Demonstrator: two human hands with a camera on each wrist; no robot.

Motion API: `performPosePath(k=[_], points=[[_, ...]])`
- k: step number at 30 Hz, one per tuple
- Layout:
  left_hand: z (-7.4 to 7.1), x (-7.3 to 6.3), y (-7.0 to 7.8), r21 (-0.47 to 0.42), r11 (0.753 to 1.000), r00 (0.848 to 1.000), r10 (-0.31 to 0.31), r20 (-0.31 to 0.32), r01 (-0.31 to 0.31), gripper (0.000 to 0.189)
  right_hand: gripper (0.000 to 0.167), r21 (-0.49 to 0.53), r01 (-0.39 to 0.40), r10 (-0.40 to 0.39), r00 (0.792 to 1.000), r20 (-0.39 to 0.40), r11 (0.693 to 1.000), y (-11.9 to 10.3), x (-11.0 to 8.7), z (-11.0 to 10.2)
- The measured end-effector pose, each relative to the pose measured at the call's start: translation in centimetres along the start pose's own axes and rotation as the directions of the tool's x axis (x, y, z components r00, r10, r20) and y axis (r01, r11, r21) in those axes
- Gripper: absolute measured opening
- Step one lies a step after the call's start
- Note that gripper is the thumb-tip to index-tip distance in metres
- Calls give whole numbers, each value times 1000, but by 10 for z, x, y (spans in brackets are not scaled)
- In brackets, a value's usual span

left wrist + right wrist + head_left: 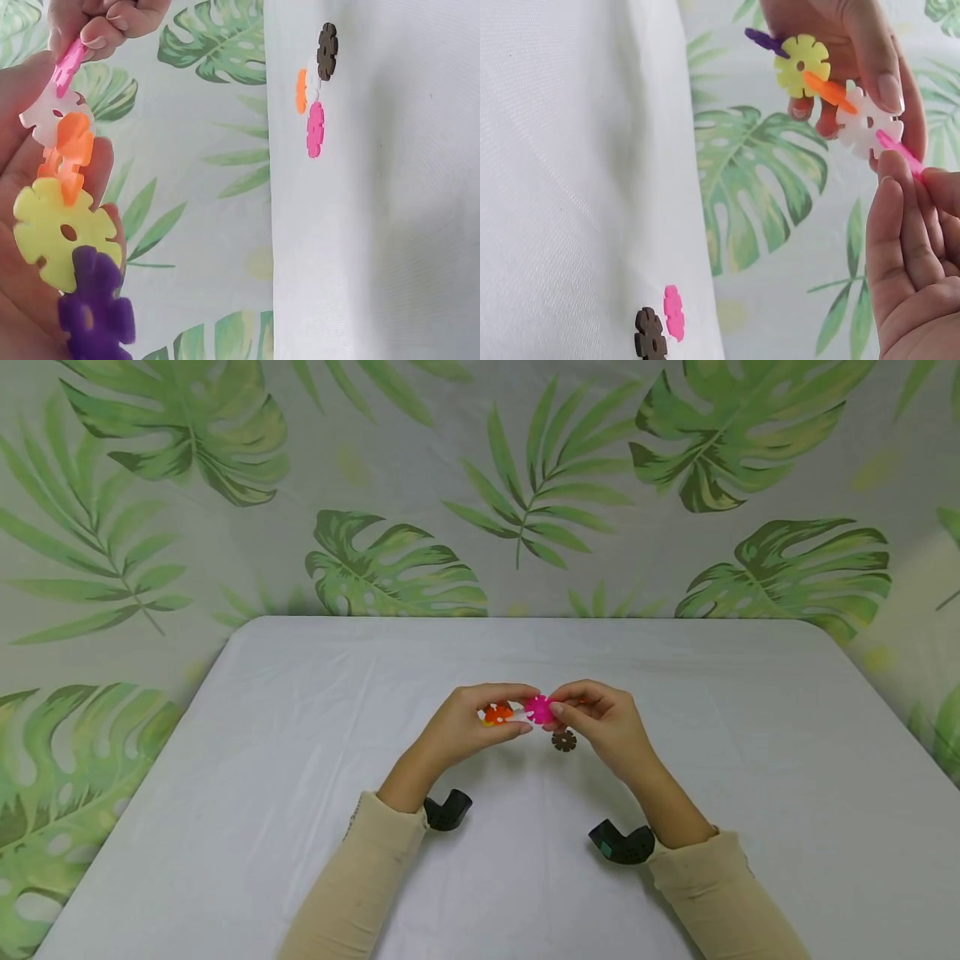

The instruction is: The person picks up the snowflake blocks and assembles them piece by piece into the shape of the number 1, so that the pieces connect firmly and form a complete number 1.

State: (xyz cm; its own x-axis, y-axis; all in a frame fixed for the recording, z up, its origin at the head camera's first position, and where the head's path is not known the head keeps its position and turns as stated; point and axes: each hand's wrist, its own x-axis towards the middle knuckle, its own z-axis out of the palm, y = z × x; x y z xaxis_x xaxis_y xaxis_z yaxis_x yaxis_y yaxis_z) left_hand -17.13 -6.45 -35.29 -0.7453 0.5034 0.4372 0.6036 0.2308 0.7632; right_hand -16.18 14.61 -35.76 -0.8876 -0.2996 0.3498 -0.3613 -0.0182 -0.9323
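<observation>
A chain of flower-shaped interlocking discs spans both hands above the table. It runs from a purple disc [101, 300] through yellow [45, 217], orange [75, 139] and white [855, 131] discs to a pink disc [537, 710]. My left hand [461, 722] holds the white disc between thumb and fingers, with the lower discs lying along its fingers. Between thumb and fingertips my right hand [607, 722] pinches the pink disc, whose edge meets the white disc's rim.
On the white-covered table [225, 810] lie loose discs: brown [327, 51], white [313, 81], orange [301, 91] and pink [315, 131]. Black wrist devices [448, 810] sit at both sleeves. Behind the table hangs a leaf-patterned cloth [405, 460].
</observation>
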Motion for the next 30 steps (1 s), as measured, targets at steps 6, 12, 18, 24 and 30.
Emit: performPosePath(k=[6, 12, 18, 24, 30], points=[[1, 1, 1, 22, 1000, 1000, 8, 2, -8, 37, 10, 11, -12, 12, 1000, 12, 1000, 1, -1, 2], [2, 1, 3, 9, 1000, 1000, 8, 4, -8, 36, 11, 3, -44, 44, 999, -6, 999, 0, -1, 4], [2, 1, 2, 20, 1000, 1000, 3, 9, -4, 38, 11, 26, -65, 65, 998, -14, 998, -2, -2, 7], [2, 0, 2, 8, 1000, 1000, 4, 8, -4, 36, 12, 23, -64, 63, 998, 3, 998, -3, -1, 8], [0, 0, 2, 26, 1000, 1000, -3, -10, 4, 36, 15, -5, -21, 21, 999, 33, 1000, -1, -1, 1]])
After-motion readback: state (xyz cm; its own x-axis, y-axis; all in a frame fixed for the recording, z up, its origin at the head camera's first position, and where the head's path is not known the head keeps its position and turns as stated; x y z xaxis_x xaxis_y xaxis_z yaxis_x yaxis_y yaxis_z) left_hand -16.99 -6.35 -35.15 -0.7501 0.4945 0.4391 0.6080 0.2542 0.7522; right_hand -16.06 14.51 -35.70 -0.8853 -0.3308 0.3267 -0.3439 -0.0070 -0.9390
